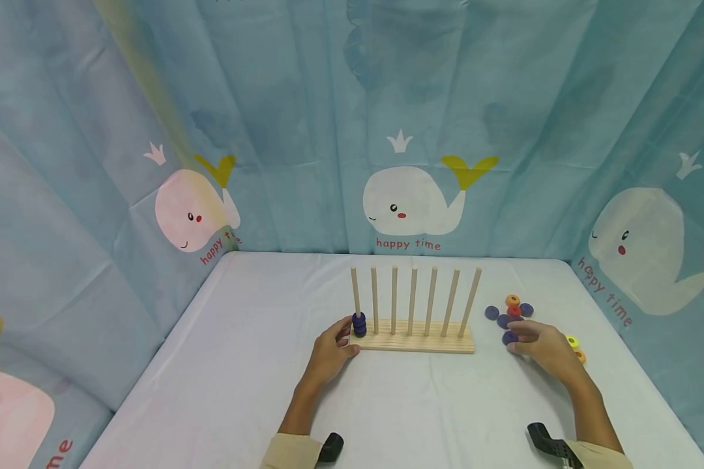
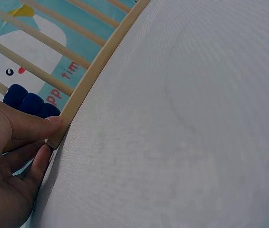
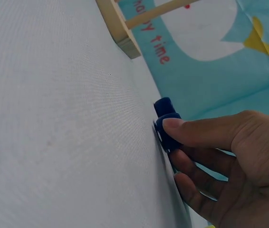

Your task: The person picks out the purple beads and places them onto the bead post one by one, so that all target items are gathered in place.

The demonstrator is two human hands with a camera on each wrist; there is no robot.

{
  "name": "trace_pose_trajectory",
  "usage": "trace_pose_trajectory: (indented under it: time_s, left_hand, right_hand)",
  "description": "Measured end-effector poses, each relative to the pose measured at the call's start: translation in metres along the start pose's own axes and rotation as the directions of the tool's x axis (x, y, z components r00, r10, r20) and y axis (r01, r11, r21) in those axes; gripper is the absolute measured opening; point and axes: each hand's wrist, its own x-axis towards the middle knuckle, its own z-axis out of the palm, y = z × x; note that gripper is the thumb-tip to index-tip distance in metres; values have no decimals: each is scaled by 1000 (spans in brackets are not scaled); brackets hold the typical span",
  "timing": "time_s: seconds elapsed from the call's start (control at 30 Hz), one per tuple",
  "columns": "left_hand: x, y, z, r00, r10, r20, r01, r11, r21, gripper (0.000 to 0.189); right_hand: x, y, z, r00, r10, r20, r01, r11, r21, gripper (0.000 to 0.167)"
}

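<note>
A wooden peg stand (image 1: 412, 337) with a row of upright dowels is on the white table. Several dark blue beads (image 1: 359, 324) are stacked on its leftmost dowel. My left hand (image 1: 327, 352) grips the left end of the base, thumb on the front edge, fingers at the corner; the left wrist view also shows the hand (image 2: 11, 156) there. To the right of the stand, my right hand (image 1: 542, 348) pinches a dark blue bead (image 1: 509, 337) between thumb and fingers, low over the table. A second blue bead (image 3: 163, 105) appears just behind it in the right wrist view.
Loose beads lie around the right hand: blue ones (image 1: 491, 312), an orange one (image 1: 512, 299) and a red one (image 1: 513, 311) behind it, a yellow one (image 1: 572, 341) and another orange one (image 1: 581, 356) beside it. A blue whale-print curtain (image 1: 305, 195) surrounds the table's back and sides.
</note>
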Motion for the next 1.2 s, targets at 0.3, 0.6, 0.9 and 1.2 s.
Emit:
trace_pose_trajectory:
  time_s: [0.3,0.6,0.9,1.2]
  left_hand:
    - [0,1,0,1000,-4,1,4,1000,-1,65]
    - [-1,1,0,1000,-4,-4,4,1000,7,66]
    - [-1,-2,1,1000,-3,-1,3,1000,5,66]
    - [0,-1,1,1000,0,-1,0,1000,9,66]
  right_hand:
    - [-2,-1,-1,1000,-3,-7,2,1000,-21,53]
    - [-1,-6,1,998,-45,-35,45,999,-4,51]
    - [-4,-18,-2,994,-77,-79,82,995,60,59]
    - [-11,-46,-17,960,-192,-205,203,979,34,55]
